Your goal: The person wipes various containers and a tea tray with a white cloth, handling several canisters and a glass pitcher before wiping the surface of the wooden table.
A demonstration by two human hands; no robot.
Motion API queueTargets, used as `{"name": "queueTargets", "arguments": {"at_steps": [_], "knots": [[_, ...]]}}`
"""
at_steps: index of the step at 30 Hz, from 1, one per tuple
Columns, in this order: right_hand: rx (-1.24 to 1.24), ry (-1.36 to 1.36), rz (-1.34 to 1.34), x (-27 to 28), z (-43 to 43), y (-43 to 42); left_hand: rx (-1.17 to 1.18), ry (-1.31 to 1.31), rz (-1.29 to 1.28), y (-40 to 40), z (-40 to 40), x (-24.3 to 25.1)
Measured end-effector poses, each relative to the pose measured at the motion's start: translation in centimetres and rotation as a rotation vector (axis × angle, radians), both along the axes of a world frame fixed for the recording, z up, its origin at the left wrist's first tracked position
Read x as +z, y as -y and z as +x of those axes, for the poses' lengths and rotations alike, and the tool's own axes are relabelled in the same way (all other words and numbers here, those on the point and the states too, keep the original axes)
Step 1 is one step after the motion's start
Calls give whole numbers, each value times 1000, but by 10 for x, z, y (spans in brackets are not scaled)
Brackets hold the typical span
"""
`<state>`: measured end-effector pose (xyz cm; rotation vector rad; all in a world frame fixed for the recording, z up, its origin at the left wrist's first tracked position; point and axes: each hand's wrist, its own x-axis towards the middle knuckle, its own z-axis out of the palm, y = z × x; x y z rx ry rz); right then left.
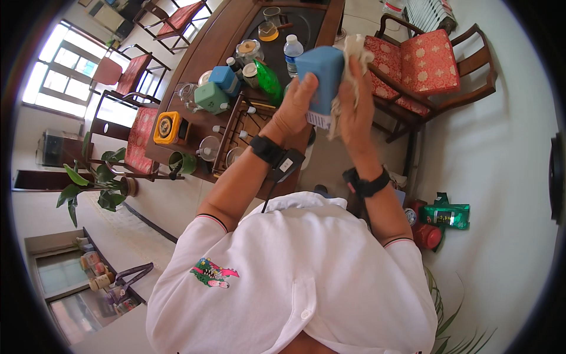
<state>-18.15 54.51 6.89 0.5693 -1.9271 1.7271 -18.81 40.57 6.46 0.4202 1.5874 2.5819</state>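
My left hand (294,106) grips a blue box-shaped container (325,75) by its near side, thumb on its face. The container is held up above the edge of the wooden table; a label with writing shows at its lower end. On its other side, my right hand (357,101) presses a cream cloth (353,48) against it, fingers extended and slightly blurred. A clear plastic bottle with a white cap (292,55) stands on the table just beyond the container. A green shiny packet (269,82) lies left of my left hand.
On the wooden table (199,44) are a green container (212,98), another blue container (225,79), a yellow tin (167,127), a wooden rack (247,124), glass cups and a glass pitcher with amber liquid (267,33). A red-cushioned armchair (429,62) stands to the right.
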Motion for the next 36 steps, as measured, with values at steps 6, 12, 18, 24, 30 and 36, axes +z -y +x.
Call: {"name": "queueTargets", "arguments": {"at_steps": [6, 12, 18, 24, 30, 36], "knots": [[33, -74, 211, -16, 50, 19, -101, 75, 112, 20, -12, -5], [-146, -61, 146, 3, -21, 4, -68, 29, 84, 10, -7, 2], [443, 806, -621, -15, -12, -19, -125, 18, 46, 24, -11, -8], [338, 552, -631, -34, -5, -3, 164, -42, -142, 21, -11, 1], [89, 297, -415, -22, 14, 10, 142, -163, -367, 15, -4, 3], [105, 170, -281, 8, 0, 1, 177, -146, -304, 11, -1, -11]]}}
